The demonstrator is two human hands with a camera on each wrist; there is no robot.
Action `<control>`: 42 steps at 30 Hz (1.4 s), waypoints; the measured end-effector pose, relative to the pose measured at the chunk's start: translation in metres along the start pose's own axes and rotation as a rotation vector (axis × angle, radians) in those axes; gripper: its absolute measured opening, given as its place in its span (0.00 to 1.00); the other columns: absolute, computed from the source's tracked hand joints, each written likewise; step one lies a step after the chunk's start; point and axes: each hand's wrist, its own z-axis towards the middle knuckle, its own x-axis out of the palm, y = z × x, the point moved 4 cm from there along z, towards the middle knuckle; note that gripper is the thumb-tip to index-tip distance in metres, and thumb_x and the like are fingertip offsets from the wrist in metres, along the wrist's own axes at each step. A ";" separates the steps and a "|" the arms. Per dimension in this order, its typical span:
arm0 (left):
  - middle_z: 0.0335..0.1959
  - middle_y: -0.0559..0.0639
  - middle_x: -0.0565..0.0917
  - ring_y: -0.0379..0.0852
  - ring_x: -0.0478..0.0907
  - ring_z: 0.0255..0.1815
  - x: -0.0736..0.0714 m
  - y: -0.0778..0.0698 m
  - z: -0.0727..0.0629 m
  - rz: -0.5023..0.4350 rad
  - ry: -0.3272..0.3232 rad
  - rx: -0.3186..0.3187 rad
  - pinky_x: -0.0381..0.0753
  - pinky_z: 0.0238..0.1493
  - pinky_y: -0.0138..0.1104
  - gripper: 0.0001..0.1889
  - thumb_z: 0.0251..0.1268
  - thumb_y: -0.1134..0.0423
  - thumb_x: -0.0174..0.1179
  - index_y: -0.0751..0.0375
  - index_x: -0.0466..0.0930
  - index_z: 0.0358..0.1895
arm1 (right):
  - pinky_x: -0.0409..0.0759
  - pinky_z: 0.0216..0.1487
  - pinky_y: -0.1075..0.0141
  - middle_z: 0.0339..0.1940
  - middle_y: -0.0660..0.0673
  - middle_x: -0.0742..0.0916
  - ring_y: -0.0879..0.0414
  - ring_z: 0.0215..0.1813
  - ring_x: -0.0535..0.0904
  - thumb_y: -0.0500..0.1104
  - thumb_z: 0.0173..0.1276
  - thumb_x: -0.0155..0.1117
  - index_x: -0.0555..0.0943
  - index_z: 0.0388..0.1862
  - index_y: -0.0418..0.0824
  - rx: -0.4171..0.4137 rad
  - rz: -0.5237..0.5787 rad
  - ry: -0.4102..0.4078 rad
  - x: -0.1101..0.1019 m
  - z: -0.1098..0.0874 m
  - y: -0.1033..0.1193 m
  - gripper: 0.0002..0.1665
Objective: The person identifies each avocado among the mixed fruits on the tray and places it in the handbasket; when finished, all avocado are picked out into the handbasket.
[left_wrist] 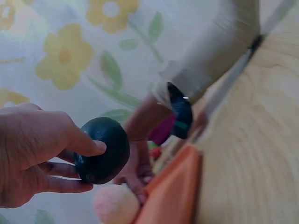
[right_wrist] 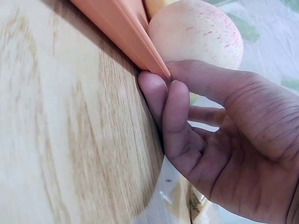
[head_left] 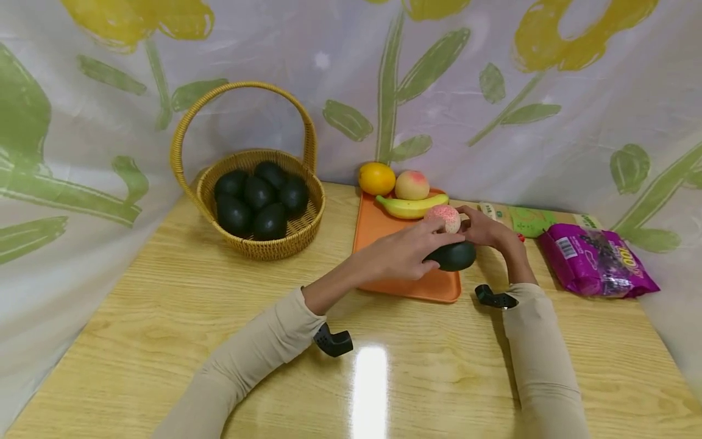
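My left hand (head_left: 403, 250) grips a dark green avocado (head_left: 452, 256) between thumb and fingers, above the near part of the orange tray (head_left: 406, 289). In the left wrist view the avocado (left_wrist: 103, 151) is held well off the tray. My right hand (right_wrist: 219, 126) pinches the tray's right rim (right_wrist: 145, 46), thumb on top and fingertips beneath. Close by its thumb sits a pink-speckled peach (right_wrist: 196, 35). A banana (head_left: 411, 207), an orange (head_left: 376, 178) and another peach (head_left: 412, 185) lie at the tray's far end.
A wicker basket (head_left: 274, 249) with a tall handle stands at the left, holding several avocados (head_left: 259, 194). To the right lie a purple snack bag (head_left: 598, 262) and a green and tan package (head_left: 529, 221). A flowered cloth (head_left: 274, 55) hangs behind the wooden table (head_left: 428, 372).
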 end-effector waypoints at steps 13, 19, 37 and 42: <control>0.55 0.59 0.79 0.51 0.79 0.49 -0.059 0.017 -0.021 0.004 -0.178 -0.138 0.82 0.57 0.38 0.30 0.71 0.62 0.68 0.60 0.73 0.75 | 0.89 0.41 0.67 0.49 0.37 0.83 0.59 0.35 0.87 0.38 0.71 0.72 0.50 0.83 0.37 0.045 0.229 0.049 0.008 0.000 0.000 0.53; 0.57 0.63 0.82 0.54 0.82 0.47 -0.097 0.031 -0.045 0.024 -0.259 -0.226 0.85 0.51 0.40 0.31 0.66 0.58 0.71 0.63 0.77 0.71 | 0.87 0.38 0.69 0.49 0.39 0.83 0.60 0.33 0.86 0.40 0.70 0.73 0.49 0.83 0.38 0.048 0.198 0.028 0.007 0.002 -0.002 0.54; 0.56 0.66 0.85 0.60 0.81 0.51 -0.134 0.126 -0.136 -0.047 -0.132 -0.683 0.81 0.51 0.49 0.22 0.63 0.60 0.70 0.68 0.83 0.58 | 0.87 0.39 0.69 0.48 0.39 0.84 0.60 0.34 0.86 0.40 0.72 0.71 0.48 0.83 0.36 0.046 0.203 0.029 0.007 -0.003 -0.003 0.53; 0.55 0.65 0.82 0.58 0.83 0.46 -0.124 0.140 -0.139 -0.036 0.039 -0.804 0.82 0.48 0.47 0.22 0.66 0.56 0.71 0.67 0.80 0.56 | 0.87 0.38 0.70 0.46 0.41 0.83 0.60 0.34 0.86 0.40 0.72 0.72 0.50 0.82 0.36 0.040 0.204 0.024 0.005 -0.002 0.000 0.52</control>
